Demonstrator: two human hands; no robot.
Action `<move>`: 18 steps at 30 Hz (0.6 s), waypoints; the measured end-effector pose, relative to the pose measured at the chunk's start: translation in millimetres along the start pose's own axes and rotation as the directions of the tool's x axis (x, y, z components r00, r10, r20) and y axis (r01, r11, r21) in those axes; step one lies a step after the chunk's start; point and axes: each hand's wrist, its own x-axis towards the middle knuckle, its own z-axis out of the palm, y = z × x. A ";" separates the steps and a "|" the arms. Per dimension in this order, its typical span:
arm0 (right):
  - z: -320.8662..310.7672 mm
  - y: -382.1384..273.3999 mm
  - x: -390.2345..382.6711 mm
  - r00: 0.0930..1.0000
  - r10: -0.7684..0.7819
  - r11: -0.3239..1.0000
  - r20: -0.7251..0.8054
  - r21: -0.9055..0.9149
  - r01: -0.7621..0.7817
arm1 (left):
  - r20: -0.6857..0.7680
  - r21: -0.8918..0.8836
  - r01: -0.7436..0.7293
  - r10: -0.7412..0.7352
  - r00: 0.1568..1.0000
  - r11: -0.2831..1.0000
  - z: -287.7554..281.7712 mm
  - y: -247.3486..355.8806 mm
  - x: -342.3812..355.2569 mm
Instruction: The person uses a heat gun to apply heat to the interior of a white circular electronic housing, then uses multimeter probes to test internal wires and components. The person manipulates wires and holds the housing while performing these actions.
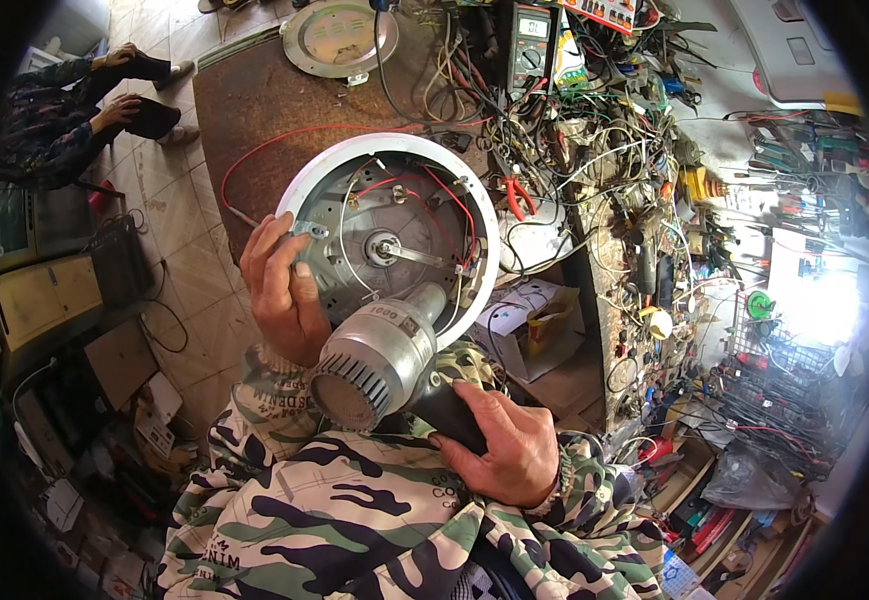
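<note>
A round metal appliance housing (pixel 344 262) with a white rim is tilted in front of me, its wired inside facing up. Red and white wires run around a central hub (pixel 382 248) and a metal strip. My left hand (pixel 289 295) grips its left edge, fingers bent over the rim beside a small bracket. In my right hand (pixel 504 440) is the dark handle of a grey heat gun (pixel 372 350). The gun's slotted rear end is toward me, and its nozzle (pixel 426 300) points over the housing's near edge. The nozzle's tip overlaps the wiring; contact cannot be told.
Behind the housing is a rusty brown tabletop (pixel 254 105) with a round metal cover (pixel 339 40). Tangled cables, a multimeter (pixel 531 50) and red-handled pliers (pixel 517 198) lie to the right. An open cardboard box (pixel 529 330) stands nearby. Another person (pixel 74 120) sits at far left.
</note>
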 end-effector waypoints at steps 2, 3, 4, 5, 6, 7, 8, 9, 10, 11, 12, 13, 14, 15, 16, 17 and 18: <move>0.2 0.5 -0.2 1.000 0.000 1.000 0.004 0.005 0.000 | 0.002 0.003 0.001 -0.001 1.000 1.000 -1.1 0.6 0.1; 0.8 1.2 0.1 1.000 0.001 1.000 0.005 0.009 -0.001 | 0.001 0.003 0.002 -0.002 1.000 1.000 -1.0 0.3 -0.1; 1.0 1.4 0.4 1.000 0.002 1.000 0.009 0.010 -0.003 | 0.000 0.003 0.002 -0.002 1.000 1.000 -0.9 0.0 -0.4; 1.1 1.5 0.8 1.000 0.004 1.000 0.013 0.010 -0.004 | -0.001 0.003 0.004 -0.004 1.000 1.000 -0.8 -0.4 -0.9; 0.7 1.3 0.7 1.000 0.008 1.000 0.015 0.013 -0.008 | -0.003 -0.004 0.003 -0.003 1.000 1.000 -0.1 -0.3 -0.8; 0.4 1.2 0.7 1.000 0.008 1.000 0.010 0.011 -0.008 | -0.005 -0.010 0.003 -0.003 1.000 1.000 0.8 -0.4 -0.9; 0.1 1.2 0.6 1.000 0.009 1.000 0.007 0.009 -0.009 | -0.007 -0.017 0.003 -0.003 1.000 1.000 1.5 -0.5 -0.8; 0.0 1.2 0.5 1.000 0.006 1.000 0.004 0.006 -0.006 | -0.007 -0.017 0.002 -0.002 1.000 1.000 1.2 -0.4 -0.7; -0.1 0.9 0.3 1.000 0.014 1.000 0.008 0.005 -0.014 | -0.005 -0.017 0.001 -0.001 1.000 1.000 0.5 0.0 -0.2; -0.3 0.5 -0.1 1.000 0.022 1.000 0.011 0.004 -0.022 | -0.004 -0.018 0.000 0.000 1.000 1.000 -0.1 0.3 -0.1; -0.7 0.1 -0.3 0.999 0.030 1.000 0.013 0.003 -0.030 | -0.005 -0.017 0.002 -0.002 1.000 1.000 -0.2 0.7 -0.2; -1.3 -0.2 -0.3 0.999 0.038 0.999 0.018 0.002 -0.038 | -0.006 -0.016 0.004 -0.004 1.000 1.000 -0.3 1.2 -0.3; -2.0 -0.6 -0.4 0.999 0.047 0.999 0.023 0.001 -0.047 | -0.008 -0.015 0.006 -0.006 1.000 1.000 -0.5 1.5 -0.4; -2.4 -0.6 -0.7 0.998 0.056 0.998 0.027 0.000 -0.056 | -0.006 -0.017 0.003 -0.003 1.000 1.000 -0.7 1.6 0.0; -2.4 -0.3 -0.9 0.998 0.056 0.998 0.027 0.001 -0.056 | -0.005 -0.018 -0.001 0.001 1.000 1.000 -0.9 1.8 0.6; -2.3 -0.1 -1.2 0.998 0.055 0.998 0.028 0.001 -0.055 | -0.004 -0.020 -0.005 0.005 1.000 1.000 -1.2 2.0 1.0; -2.8 -0.4 -1.0 0.998 0.056 0.998 0.031 0.002 -0.056 | 0.009 -0.020 -0.002 0.002 1.000 1.000 -2.2 2.4 1.1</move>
